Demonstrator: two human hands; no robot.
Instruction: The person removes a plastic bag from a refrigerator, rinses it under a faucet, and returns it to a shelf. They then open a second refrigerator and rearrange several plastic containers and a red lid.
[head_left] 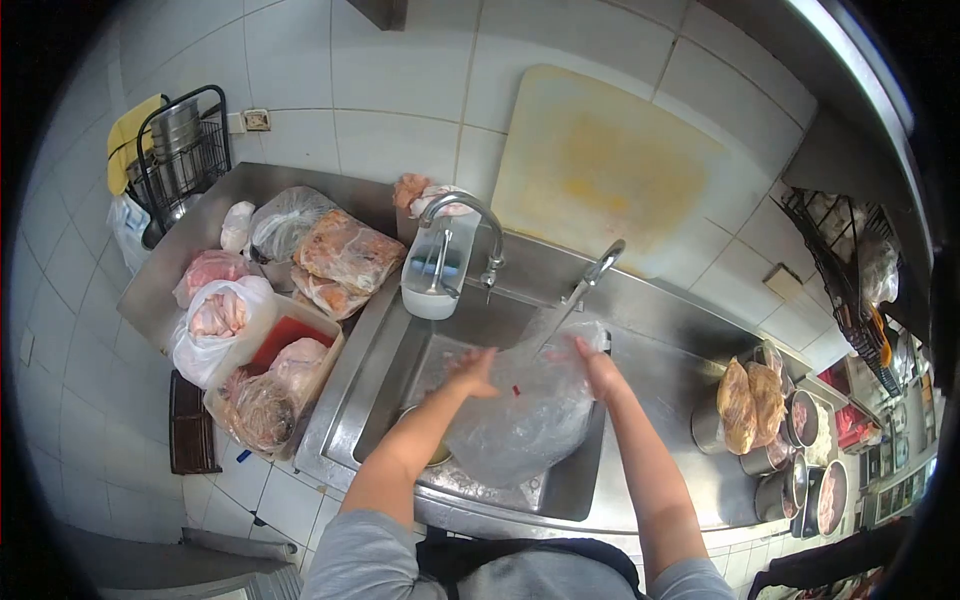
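Observation:
A large clear plastic bag [525,420] is spread out over the sink basin [588,485], between my two hands. My left hand [472,373] is at the bag's upper left edge, fingers curved against the plastic. My right hand [597,370] grips its upper right edge, thumb on the near side. A small red mark [516,390] shows on the bag. The right faucet [595,272] stands just behind it, with a thin stream of water running down to the plastic. Part of a round metal bowl [440,455] shows under the bag's left side.
Left of the sink, bagged meat [345,250] and a plastic tub [330,350] of meat sit on a steel counter. A second faucet [490,235] rises beside a white holder [430,300]. A cutting board [600,165] leans on the wall. Metal pots [708,428] with food stand right.

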